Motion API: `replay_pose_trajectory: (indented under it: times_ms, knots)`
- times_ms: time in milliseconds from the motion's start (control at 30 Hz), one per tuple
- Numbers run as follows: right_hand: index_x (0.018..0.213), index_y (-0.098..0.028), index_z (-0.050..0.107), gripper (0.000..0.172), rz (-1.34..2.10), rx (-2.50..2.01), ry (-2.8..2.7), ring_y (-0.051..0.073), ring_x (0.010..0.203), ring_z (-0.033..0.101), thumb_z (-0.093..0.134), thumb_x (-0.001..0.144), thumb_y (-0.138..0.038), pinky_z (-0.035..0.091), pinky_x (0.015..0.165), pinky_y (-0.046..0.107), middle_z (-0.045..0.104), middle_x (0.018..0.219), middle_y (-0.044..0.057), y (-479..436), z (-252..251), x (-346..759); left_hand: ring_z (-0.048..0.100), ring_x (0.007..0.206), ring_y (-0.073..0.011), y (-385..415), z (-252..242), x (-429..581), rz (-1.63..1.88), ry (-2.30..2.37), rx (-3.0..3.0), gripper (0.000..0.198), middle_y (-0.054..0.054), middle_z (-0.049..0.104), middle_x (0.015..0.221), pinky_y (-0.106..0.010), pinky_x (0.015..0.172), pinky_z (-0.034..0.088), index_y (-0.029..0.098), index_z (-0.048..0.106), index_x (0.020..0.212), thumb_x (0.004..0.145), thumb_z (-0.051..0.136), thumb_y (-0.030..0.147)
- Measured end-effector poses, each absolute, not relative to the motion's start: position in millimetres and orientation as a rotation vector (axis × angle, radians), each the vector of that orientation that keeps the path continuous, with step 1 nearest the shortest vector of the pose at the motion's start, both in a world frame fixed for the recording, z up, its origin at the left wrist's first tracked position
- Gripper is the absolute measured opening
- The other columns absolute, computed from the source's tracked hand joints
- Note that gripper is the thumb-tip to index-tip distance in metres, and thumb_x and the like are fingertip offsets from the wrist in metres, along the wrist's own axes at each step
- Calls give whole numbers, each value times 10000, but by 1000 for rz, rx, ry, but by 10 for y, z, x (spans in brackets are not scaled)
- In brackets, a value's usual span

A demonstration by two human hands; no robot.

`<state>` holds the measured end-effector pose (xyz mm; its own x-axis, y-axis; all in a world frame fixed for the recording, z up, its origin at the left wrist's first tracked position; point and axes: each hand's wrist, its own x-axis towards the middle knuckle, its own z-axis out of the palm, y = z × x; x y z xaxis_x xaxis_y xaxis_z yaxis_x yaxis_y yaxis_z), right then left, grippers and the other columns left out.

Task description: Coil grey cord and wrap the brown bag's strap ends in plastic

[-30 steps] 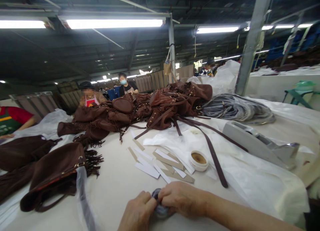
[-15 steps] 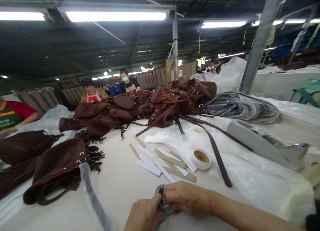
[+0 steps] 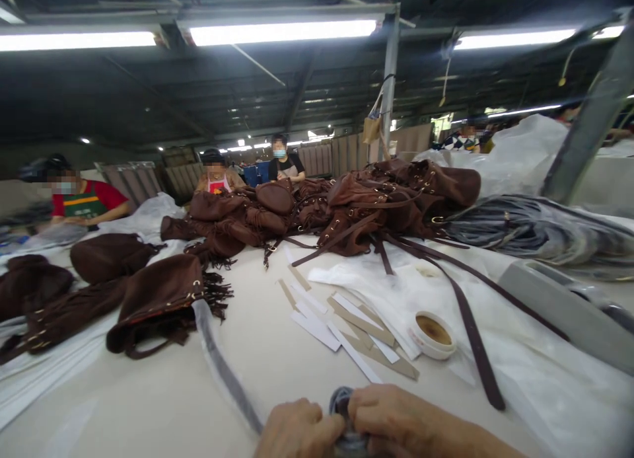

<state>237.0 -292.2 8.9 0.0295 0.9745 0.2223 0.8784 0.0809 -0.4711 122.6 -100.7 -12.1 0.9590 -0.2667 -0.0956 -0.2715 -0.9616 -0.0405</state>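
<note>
At the bottom of the head view, both hands are closed around a coiled, plastic-wrapped dark strap [image 3: 341, 400]. My left hand [image 3: 301, 429] pinches it from the left, thumb against the coil. From the other side my right hand [image 3: 391, 415] grips it with bent fingers; part of the coil is hidden beneath the hands. A longer length of plastic-sleeved strap [image 3: 222, 362] runs from a dark brown fringed bag [image 3: 156, 299] on the left down toward my left hand. The bag lies on its side with its mouth facing me.
A heap of brown bags [image 3: 366, 200] spans the table's far side. Card strips [image 3: 364, 326], a tape roll [image 3: 433, 334], a loose brown strap [image 3: 475, 339] and a grey tape dispenser [image 3: 559, 306] lie ahead and right. Bundled sleeved straps [image 3: 529, 227] sit behind. Several co-workers stand beyond.
The camera view has turned left, so the scene sits farther right and a co-worker at far left shows more fully. Both hands still grip the coil, now lower in view.
</note>
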Motion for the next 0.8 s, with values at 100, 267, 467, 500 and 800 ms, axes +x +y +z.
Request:
replay_pose_trajectory:
  times_ms: [100, 267, 467, 500, 800]
  knots:
    - [756, -185, 591, 100, 136, -2094, -1908, 146, 653, 574, 525, 815, -139, 363, 546, 240, 646, 787, 11, -2796, -45, 2289, 639, 699, -151, -1026, -144, 1242, 86, 389, -3065, 55, 16, 673, 781, -189, 562, 435, 256, 580, 925, 871, 585, 247]
    - [826, -175, 615, 91, 57, -2392, -1594, 183, 675, 592, 570, 769, -119, 383, 551, 260, 650, 838, 41, -2646, -265, 2091, 647, 748, -194, -1138, -234, 1202, 85, 294, -3106, 56, -21, 684, 812, -242, 613, 459, 213, 564, 915, 882, 542, 173]
    - [847, -171, 595, 121, 352, -1815, -1712, 148, 853, 561, 492, 841, -108, 431, 735, 229, 608, 930, 35, -2795, -1, 2304, 645, 792, -164, -906, 56, 1149, 162, 376, -3237, 427, 2, 691, 928, -224, 689, 462, 284, 453, 1244, 852, 571, 159]
    - [840, -166, 595, 118, 370, -1765, -1737, 148, 860, 556, 487, 852, -119, 432, 744, 233, 603, 926, 40, -2804, 48, 2358, 648, 781, -168, -863, 104, 1166, 178, 395, -3217, 449, 3, 693, 914, -227, 680, 464, 294, 431, 1270, 860, 557, 162]
    - [854, -155, 616, 146, 48, -2060, -2123, 164, 796, 539, 480, 901, -131, 418, 701, 280, 633, 917, 44, -2516, 106, 2465, 654, 751, -237, -987, 16, 1283, 158, 365, -2998, 241, -82, 663, 831, -314, 644, 501, 163, 524, 1065, 868, 417, 74]
